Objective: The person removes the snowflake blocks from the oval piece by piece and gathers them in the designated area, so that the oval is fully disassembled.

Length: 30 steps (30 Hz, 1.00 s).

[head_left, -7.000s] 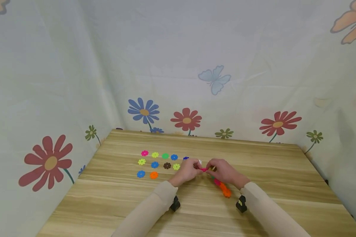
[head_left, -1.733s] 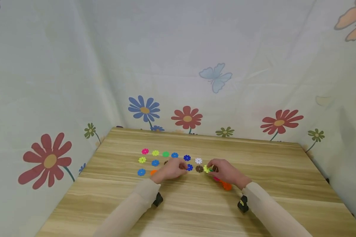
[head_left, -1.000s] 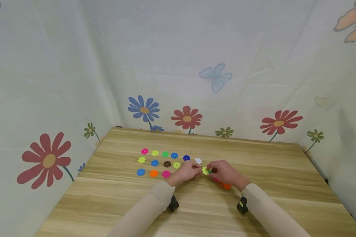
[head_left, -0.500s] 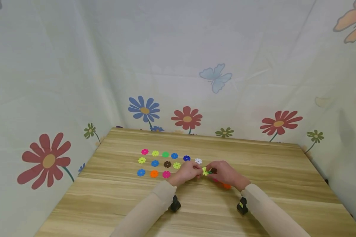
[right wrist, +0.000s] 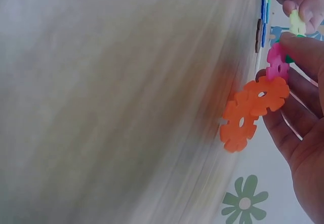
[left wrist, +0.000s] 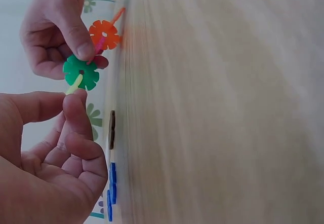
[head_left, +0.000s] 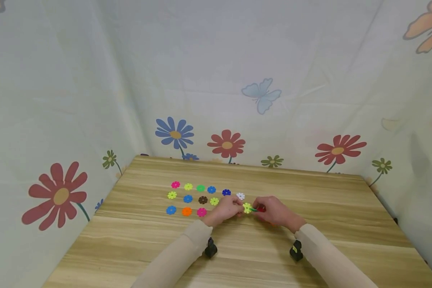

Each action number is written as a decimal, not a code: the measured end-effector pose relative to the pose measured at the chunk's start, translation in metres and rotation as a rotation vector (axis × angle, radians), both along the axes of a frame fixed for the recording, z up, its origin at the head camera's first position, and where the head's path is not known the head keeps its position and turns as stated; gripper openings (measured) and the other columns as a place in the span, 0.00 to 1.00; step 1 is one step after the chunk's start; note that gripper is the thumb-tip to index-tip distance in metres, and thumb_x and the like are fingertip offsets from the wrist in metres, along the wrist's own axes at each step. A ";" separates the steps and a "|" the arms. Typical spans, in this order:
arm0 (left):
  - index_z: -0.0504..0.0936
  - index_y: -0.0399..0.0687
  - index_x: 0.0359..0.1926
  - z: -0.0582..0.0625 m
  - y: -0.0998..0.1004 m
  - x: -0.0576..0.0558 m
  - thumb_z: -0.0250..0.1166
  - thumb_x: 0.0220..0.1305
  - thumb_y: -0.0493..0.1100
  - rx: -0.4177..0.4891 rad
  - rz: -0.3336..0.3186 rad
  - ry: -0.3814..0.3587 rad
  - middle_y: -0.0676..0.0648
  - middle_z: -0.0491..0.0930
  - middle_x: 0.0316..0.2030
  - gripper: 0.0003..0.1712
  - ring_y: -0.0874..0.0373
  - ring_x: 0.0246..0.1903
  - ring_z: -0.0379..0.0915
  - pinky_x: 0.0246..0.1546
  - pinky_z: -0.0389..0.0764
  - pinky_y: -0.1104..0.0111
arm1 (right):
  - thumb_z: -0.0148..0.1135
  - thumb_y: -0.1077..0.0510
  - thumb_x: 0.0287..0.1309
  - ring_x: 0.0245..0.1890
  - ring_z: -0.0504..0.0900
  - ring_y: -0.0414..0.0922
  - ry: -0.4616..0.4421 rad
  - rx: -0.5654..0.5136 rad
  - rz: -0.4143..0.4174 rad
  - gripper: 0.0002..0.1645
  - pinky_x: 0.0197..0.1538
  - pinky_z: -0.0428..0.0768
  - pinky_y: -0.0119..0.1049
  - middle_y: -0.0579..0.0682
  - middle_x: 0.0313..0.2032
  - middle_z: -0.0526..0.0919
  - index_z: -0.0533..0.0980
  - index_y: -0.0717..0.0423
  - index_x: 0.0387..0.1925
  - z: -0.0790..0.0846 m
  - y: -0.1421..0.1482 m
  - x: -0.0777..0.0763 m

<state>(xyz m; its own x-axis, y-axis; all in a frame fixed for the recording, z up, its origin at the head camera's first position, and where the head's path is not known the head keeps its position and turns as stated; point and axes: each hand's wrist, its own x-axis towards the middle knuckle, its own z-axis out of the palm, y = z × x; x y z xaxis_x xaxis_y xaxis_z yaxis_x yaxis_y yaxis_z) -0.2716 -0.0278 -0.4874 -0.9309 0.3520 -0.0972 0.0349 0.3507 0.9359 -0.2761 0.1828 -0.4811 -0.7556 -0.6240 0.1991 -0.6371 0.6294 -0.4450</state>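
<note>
My left hand (head_left: 226, 209) pinches a yellow-green notched flower disc (left wrist: 74, 84) between thumb and index finger. This disc meets the edge of a green flower disc (left wrist: 81, 72), set crosswise to it. My right hand (head_left: 275, 210) pinches the green disc with its thumb over it. From there a linked chain runs on: a pink disc (right wrist: 277, 64), then an orange disc (right wrist: 266, 95) and another orange disc at the free end. In the head view the right hand covers most of the chain. Both hands are close together above the wooden table (head_left: 273, 264).
Loose flower discs lie in rows to the left of the hands, among them a pink disc (head_left: 202, 212), an orange disc (head_left: 187, 211) and a brown disc (head_left: 203, 200). A white disc (head_left: 240, 196) lies just beyond the hands. A floral curtain (head_left: 201, 60) stands behind the table.
My left hand has come right from over the rows and now pinches the yellow-green disc at the chain. A pink disc lies in the near row where bare wood showed 7 s ago.
</note>
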 end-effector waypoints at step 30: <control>0.78 0.43 0.30 0.007 0.004 0.006 0.68 0.56 0.36 -0.121 -0.056 0.088 0.50 0.75 0.22 0.06 0.60 0.22 0.70 0.21 0.69 0.72 | 0.69 0.62 0.52 0.30 0.76 0.35 0.034 -0.013 0.078 0.05 0.34 0.76 0.32 0.38 0.30 0.79 0.79 0.51 0.30 0.000 0.001 0.002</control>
